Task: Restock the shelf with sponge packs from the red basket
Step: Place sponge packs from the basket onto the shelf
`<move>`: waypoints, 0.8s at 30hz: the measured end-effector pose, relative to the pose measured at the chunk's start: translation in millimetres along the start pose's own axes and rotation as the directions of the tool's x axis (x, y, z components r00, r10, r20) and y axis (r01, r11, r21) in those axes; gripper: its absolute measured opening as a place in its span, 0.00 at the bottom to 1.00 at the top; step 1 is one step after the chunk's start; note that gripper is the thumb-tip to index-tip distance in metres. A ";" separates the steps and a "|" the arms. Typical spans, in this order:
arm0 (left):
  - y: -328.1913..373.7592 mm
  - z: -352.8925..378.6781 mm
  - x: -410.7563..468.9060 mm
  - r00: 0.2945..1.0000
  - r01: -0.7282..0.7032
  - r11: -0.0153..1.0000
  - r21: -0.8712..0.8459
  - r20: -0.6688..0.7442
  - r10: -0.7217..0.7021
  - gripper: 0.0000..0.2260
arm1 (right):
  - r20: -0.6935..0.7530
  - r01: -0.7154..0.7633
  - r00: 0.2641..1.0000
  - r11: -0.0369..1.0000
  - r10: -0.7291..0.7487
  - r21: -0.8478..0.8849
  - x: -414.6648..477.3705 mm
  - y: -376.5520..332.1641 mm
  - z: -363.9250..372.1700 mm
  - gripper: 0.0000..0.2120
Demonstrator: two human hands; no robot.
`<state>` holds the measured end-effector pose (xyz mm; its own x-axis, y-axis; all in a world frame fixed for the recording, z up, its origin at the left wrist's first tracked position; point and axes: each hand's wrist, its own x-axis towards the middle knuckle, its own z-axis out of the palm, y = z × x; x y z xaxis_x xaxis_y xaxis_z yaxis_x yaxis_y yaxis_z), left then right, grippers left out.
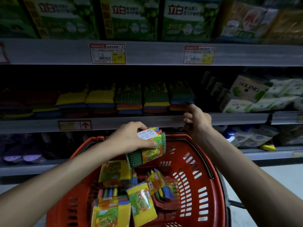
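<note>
Left hand (129, 139) has a closed grip on one sponge pack (148, 149), thumb on the near face and fingers over the top edge. The pack hangs tilted over the far half of the red basket (205, 177), below the shelf lip (164, 120). More loose packs (139, 202) lie in the basket at 6 o'clock from it. Risk 1: the grip sits on glossy film near one end, so the low corner could swing and slip out, and the pack would drop back in. Risk 2: the shelf stacks (127, 99) at 12 o'clock look uneven and soft, so pushing one in hard could knock a neighbour over. Right hand (197, 121) is at 2 o'clock from the pack: index finger out and touching the rightmost stack (180, 97), the rest curled, holding nothing. Risk 3: if that finger lets go early the stack may lean toward the gap at 3 o'clock beside the SOLINO boxes (244, 94). Pack look: a flat bundle of ribbed green pads in clear wrap, orange-and-green label, white sticker on top, squashy.
</note>
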<state>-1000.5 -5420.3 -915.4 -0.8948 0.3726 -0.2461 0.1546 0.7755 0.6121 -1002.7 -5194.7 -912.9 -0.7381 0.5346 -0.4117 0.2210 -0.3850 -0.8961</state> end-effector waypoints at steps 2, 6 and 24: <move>1.7 1.0 0.9 1.000 -0.001 1.000 -0.001 0.002 0.001 0.31 | -0.016 -0.006 1.000 1.000 0.006 0.012 1.9 -1.1 -0.3 0.07; 5.2 3.9 1.3 1.000 -0.003 1.000 0.000 0.003 0.003 0.30 | -0.035 -0.025 0.999 0.999 0.026 0.030 5.8 -1.1 5.8 0.08; 5.6 -0.7 2.6 1.000 -0.010 1.000 -0.026 -0.009 0.010 0.28 | 0.068 -0.015 0.998 0.999 0.017 -0.029 0.7 -3.3 2.4 0.04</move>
<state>-1002.4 -5415.4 -912.1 -0.8968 0.3756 -0.2337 0.1523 0.7582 0.6339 -1005.5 -5194.9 -909.8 -0.7757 0.4759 -0.4145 0.2501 -0.3711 -0.8943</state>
